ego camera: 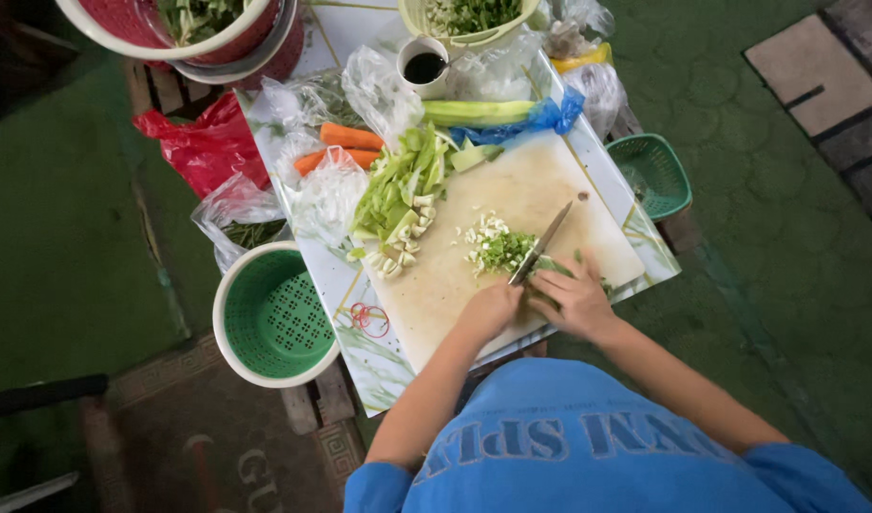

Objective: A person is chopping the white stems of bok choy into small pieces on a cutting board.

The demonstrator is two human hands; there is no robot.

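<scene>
Green flooring is surrounding a low bench [355, 366] topped with a patterned sheet; entries are running from my body outward.

- Left hand [490, 309]: clenching the handle of a knife [543, 242]. The blade's long axis is slanting away from me and to the right, with the edge resting on the board.
- Right hand [574, 299]: fingers are curling down and pinning a small bunch of green stalks [550, 266]. The bunch is lying just right of the blade and touching it, so the right hand is the nearer of the two to the stalks.
- Chopped pieces [495, 245]: piling up on the blade's left side, just beyond my left hand.
- Cutting board [512, 185]: pale, sitting crosswise on the bench under both hands.
- Rubber bands [369, 318]: red, lying beside the board's near left corner.
- Green colander [274, 315]: sitting in a white bowl at the bench's left edge.
- Leafy trimmings [398, 190]: heaping along the board's left side.
- Carrots [345, 142]: lying among clear bags, further off.
- Cup of dark liquid [423, 65]: standing at the far end.
</scene>
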